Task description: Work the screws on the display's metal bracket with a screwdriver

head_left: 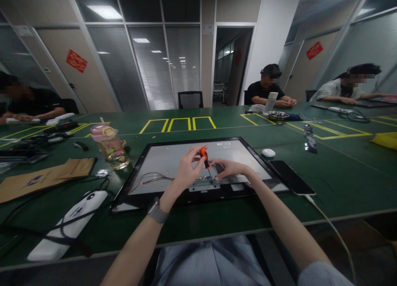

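Screwdriver (204,158), quantity one: left hand (187,167) fingers clamped on it; right hand (228,169) fingers apart near its lower end. One display panel (163,157) lies beneath.

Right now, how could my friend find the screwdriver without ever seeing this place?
On the long green table, find the flat, black-framed grey panel. Near its front edge, the person's left hand holds a slim, tilted screwdriver. Its bright orange-and-black handle sets it apart from the dull grey metal bracket below.
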A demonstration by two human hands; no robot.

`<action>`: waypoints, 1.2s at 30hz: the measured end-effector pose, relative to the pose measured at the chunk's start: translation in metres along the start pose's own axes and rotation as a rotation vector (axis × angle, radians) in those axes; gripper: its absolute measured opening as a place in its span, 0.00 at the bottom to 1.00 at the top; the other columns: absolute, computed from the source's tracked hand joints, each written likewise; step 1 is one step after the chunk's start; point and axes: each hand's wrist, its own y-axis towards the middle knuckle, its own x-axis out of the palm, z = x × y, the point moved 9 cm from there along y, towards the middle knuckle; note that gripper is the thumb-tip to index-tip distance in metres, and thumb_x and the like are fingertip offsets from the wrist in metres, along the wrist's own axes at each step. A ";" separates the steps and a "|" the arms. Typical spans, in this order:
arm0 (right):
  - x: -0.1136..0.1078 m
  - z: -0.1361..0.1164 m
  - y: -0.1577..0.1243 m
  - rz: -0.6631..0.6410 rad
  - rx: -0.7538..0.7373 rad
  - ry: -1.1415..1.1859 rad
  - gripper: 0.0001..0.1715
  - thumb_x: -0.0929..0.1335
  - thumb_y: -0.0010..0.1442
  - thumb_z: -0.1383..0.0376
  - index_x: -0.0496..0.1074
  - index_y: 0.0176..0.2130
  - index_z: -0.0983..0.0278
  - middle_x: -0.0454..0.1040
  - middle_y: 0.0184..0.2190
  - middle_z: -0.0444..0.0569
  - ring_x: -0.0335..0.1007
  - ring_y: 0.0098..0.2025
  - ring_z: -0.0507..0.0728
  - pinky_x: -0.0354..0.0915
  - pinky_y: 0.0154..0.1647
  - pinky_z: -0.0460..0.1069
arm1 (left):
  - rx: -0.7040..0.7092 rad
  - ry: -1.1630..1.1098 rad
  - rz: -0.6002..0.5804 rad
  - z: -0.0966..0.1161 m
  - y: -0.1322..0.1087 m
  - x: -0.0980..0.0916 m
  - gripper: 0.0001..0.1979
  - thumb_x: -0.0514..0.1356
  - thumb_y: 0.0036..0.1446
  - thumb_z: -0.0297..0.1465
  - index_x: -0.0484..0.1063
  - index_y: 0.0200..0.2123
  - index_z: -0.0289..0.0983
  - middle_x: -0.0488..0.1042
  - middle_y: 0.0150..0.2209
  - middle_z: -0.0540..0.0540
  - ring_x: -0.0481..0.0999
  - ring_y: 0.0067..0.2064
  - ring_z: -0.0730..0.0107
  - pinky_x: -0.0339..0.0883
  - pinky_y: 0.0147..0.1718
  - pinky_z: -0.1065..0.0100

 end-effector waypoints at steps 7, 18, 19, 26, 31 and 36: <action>0.001 0.008 0.003 -0.005 -0.024 -0.013 0.40 0.76 0.41 0.49 0.69 0.53 0.57 0.57 0.64 0.48 0.50 0.65 0.67 0.46 0.65 0.60 | -0.036 -0.043 -0.065 -0.006 -0.001 0.005 0.22 0.57 0.59 0.30 0.64 0.57 0.42 0.72 0.47 0.42 0.76 0.44 0.69 0.76 0.38 0.69; 0.002 0.012 0.004 -0.023 -0.001 -0.003 0.44 0.75 0.41 0.46 0.67 0.55 0.58 0.54 0.65 0.51 0.49 0.65 0.65 0.47 0.65 0.58 | -0.129 -0.219 0.211 -0.015 0.002 -0.027 0.22 0.62 0.54 0.34 0.63 0.52 0.39 0.70 0.42 0.46 0.79 0.35 0.71 0.77 0.35 0.68; 0.002 0.012 0.003 -0.023 0.002 0.001 0.45 0.76 0.41 0.47 0.67 0.55 0.58 0.54 0.65 0.51 0.49 0.65 0.65 0.48 0.65 0.58 | -0.132 -0.196 0.219 -0.015 0.002 -0.030 0.21 0.62 0.54 0.34 0.64 0.52 0.39 0.69 0.42 0.46 0.78 0.33 0.72 0.76 0.31 0.71; 0.001 0.007 0.001 -0.023 0.031 -0.021 0.44 0.76 0.42 0.48 0.66 0.55 0.59 0.54 0.65 0.51 0.49 0.65 0.65 0.48 0.65 0.58 | 0.051 0.292 0.168 0.007 0.003 -0.034 0.15 0.62 0.53 0.31 0.72 0.46 0.40 0.69 0.35 0.50 0.69 0.25 0.82 0.67 0.20 0.80; 0.001 0.004 0.000 -0.024 0.049 -0.043 0.45 0.75 0.42 0.48 0.66 0.56 0.61 0.53 0.65 0.52 0.47 0.66 0.66 0.46 0.66 0.58 | 0.072 0.321 0.175 0.006 0.002 -0.031 0.15 0.62 0.54 0.30 0.71 0.46 0.39 0.69 0.35 0.50 0.68 0.24 0.83 0.66 0.19 0.81; 0.001 0.004 0.001 -0.023 0.028 -0.039 0.44 0.75 0.42 0.48 0.67 0.55 0.60 0.54 0.65 0.52 0.48 0.66 0.66 0.46 0.66 0.58 | 0.082 0.334 0.187 0.003 0.001 -0.029 0.15 0.63 0.53 0.30 0.71 0.46 0.40 0.69 0.36 0.50 0.69 0.25 0.83 0.67 0.20 0.81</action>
